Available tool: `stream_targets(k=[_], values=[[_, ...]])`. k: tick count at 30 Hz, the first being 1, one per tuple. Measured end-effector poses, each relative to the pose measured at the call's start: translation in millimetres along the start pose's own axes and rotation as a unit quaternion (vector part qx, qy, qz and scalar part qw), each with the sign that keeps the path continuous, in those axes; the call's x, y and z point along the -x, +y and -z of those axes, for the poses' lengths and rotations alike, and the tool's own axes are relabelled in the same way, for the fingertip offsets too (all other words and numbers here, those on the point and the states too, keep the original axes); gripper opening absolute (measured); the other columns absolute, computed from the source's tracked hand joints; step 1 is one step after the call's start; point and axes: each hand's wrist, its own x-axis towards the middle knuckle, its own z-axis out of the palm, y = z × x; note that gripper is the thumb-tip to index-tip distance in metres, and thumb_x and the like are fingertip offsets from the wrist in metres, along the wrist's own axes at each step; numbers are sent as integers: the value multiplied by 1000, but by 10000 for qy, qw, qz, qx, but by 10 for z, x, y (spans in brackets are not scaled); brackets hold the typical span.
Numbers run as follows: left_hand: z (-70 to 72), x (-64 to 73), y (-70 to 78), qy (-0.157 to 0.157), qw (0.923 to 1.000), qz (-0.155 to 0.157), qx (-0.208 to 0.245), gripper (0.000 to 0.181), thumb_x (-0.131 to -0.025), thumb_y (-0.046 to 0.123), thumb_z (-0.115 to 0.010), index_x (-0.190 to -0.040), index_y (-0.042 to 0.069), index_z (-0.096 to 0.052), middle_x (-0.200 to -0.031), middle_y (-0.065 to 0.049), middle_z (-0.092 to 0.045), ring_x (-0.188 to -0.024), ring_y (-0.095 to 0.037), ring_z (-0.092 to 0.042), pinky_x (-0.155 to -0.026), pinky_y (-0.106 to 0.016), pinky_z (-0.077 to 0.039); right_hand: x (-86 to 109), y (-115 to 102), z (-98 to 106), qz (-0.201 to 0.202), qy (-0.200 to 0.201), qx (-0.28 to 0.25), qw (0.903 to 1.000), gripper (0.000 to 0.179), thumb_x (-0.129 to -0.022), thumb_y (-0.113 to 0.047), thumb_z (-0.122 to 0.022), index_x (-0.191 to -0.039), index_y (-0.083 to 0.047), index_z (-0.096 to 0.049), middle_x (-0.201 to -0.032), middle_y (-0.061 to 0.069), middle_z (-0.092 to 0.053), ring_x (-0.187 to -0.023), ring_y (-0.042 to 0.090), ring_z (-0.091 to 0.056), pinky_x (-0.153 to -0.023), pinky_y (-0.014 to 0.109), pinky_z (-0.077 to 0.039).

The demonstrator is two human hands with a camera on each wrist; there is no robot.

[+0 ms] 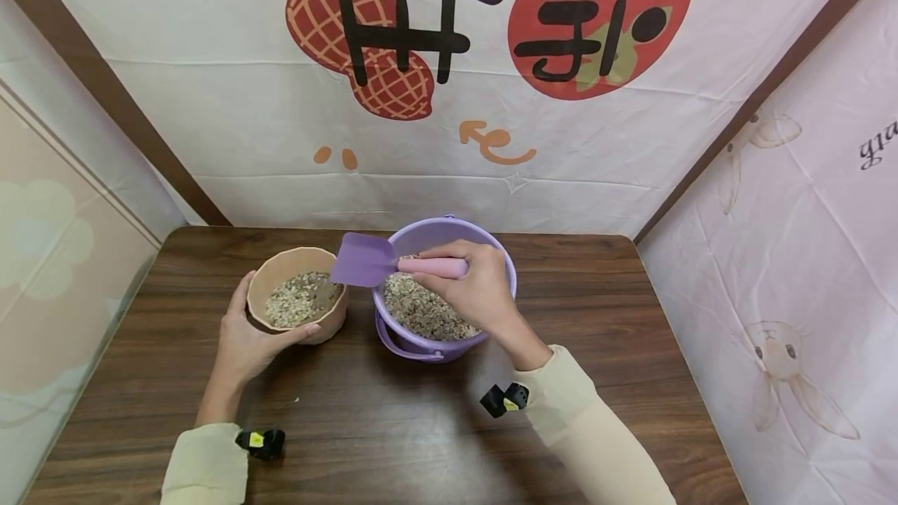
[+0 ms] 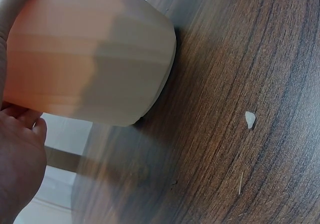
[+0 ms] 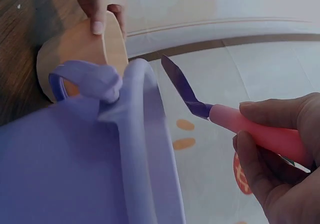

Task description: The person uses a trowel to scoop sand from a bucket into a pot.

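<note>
My right hand (image 1: 484,287) grips the pink handle of a small shovel (image 1: 365,259) with a purple blade. It holds the shovel above a purple bucket (image 1: 501,256) partly filled with a beige-grey flaky or gravel-like material (image 1: 424,310). The blade reaches left, toward the rim of a peach-coloured pot (image 1: 337,322). Similar loose material (image 1: 295,304) lies inside that pot. My left hand (image 1: 245,337) holds the pot, thumb on the near side and fingers round the left side. In the right wrist view the shovel's blade (image 3: 180,86) stands apart from the bucket's rim (image 3: 135,149).
Both containers stand on a dark wood-grain table (image 1: 393,427). The bucket's handle (image 1: 407,351) hangs down on its near side. A small white flake (image 2: 250,119) lies on the tabletop. Printed cloth walls (image 1: 281,154) rise behind and at both sides.
</note>
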Motion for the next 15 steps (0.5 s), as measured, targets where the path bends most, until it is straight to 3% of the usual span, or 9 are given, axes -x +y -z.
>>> stream_targets(k=[4, 7, 11, 13, 15], values=[[-13, 5, 5, 30, 10000, 11, 5, 128, -61, 17, -100, -163, 20, -22, -155, -16, -40, -135, -33, -43, -101, -17, -33, 51, 55, 108, -176, 150, -181, 9996, 25, -71, -17, -95, -92, -14, -83, -88, -5, -77, -83, 9, -70, -76, 31, -54], [-33, -2, 13, 7, 10000, 27, 20, 129, -61, 17, -100, -163, 20, -22, -156, -17, -39, -136, -35, -42, -109, -33, -35, 86, 105, 196, -309, 134, -334, 9989, 26, -73, -19, -94, -95, -13, -83, -90, -4, -77, -84, 11, -71, -74, 30, -56], [-139, -59, 39, -131, 9998, -60, 132, 130, -60, 18, -101, -163, 19, -22, -156, -17, -39, -136, -35, -41, -109, -54, -35, 157, 190, 348, -520, 290, -457, 9972, 26, -74, -16, -93, -97, -8, -82, -90, 3, -78, -81, 16, -72, -63, 27, -57], [-188, -86, 52, -230, 9995, -139, 173, 129, -60, 20, -101, -163, 18, -23, -156, -17, -40, -136, -34, -42, -109, -52, -36, 191, 223, 409, -618, 495, -441, 9959, 26, -73, -12, -93, -96, -7, -82, -88, 5, -77, -77, 17, -71, -60, 25, -55], [-185, -83, 53, -177, 9995, -169, 175, 128, -59, 19, -101, -162, 19, -26, -154, -16, -42, -135, -32, -43, -109, -41, -38, 200, 241, 428, -639, 543, -454, 9954, 25, -73, -12, -93, -96, -7, -82, -88, 5, -77, -76, 17, -71, -58, 25, -54]])
